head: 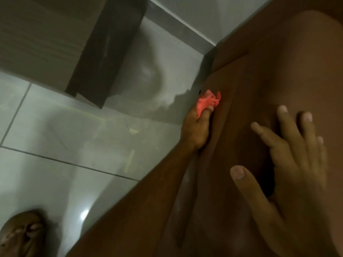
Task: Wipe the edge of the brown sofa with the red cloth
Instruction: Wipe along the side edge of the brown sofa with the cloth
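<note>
Right hand: nearest to us, our right hand (289,164) lies flat on the top of the brown sofa (278,80), palm down, fingers (267,138) spread wide apart and holding nothing.
Left arm: our bare left forearm (141,197) runs up from the lower edge of the view, along the sofa's outer side.
Left hand: our left hand (196,128) is closed around the red cloth (207,102) — thumb and fingers clamped on its lower part, knuckles against the sofa's edge.
Red cloth: bunched and crumpled, it sticks up out of the left hand and touches the sofa right at the edge where the top surface turns down toward the floor.
Brown sofa: it fills the right side of the view, smooth and dark brown, with a seam running up past the cloth; its far end meets the wall (213,13).
Foot: a bare foot (22,234) stands on the floor at the lower left, well apart from the sofa.
Floor: pale glossy tiles (55,127) with dark grout lines and bright reflections — a few small yellowish scraps (132,130) lie near the left hand.
Cabinet: farthest from us, a wood-grain cabinet (40,34) with a dark side panel occupies the upper left.
</note>
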### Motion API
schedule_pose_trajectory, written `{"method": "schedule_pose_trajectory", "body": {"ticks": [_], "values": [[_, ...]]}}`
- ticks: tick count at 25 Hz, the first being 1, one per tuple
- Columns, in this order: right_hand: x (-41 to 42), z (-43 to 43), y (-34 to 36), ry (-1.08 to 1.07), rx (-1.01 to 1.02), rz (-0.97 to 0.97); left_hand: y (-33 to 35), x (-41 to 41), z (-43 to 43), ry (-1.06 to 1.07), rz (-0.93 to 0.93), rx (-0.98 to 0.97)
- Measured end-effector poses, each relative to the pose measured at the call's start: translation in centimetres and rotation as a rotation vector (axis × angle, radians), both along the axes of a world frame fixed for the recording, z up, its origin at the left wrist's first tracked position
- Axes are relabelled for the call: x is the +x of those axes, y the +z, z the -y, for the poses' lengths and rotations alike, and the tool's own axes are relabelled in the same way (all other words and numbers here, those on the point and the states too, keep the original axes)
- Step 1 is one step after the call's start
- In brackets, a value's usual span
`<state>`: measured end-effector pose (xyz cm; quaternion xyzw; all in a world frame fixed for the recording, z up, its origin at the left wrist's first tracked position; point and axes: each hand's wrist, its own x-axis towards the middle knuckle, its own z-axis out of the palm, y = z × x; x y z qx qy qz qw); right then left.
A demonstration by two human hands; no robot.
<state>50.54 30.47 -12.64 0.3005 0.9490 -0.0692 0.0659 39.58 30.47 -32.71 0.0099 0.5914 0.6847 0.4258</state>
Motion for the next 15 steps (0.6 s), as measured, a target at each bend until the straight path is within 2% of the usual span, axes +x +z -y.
{"method": "schedule_pose_trajectory", "body": {"ticks": [3,6,10,12,15], "values": [[0.4,0.9,0.4,0.0,0.003,0.037,-0.1,4.1,5.1,-0.007,0.039,-0.096],[1.2,2.2,0.7,-0.013,0.019,0.083,2.3,7.6,8.8,0.014,0.05,-0.097],[1.7,2.6,0.1,0.006,0.041,0.058,1.9,3.5,3.2,-0.087,-0.25,0.072],[2.0,2.2,0.0,0.007,0.027,0.064,-0.1,1.7,1.6,-0.076,-0.2,0.054],[2.4,2.8,0.5,-0.007,0.006,0.071,-1.1,4.7,5.9,-0.038,-0.054,-0.085]]}}
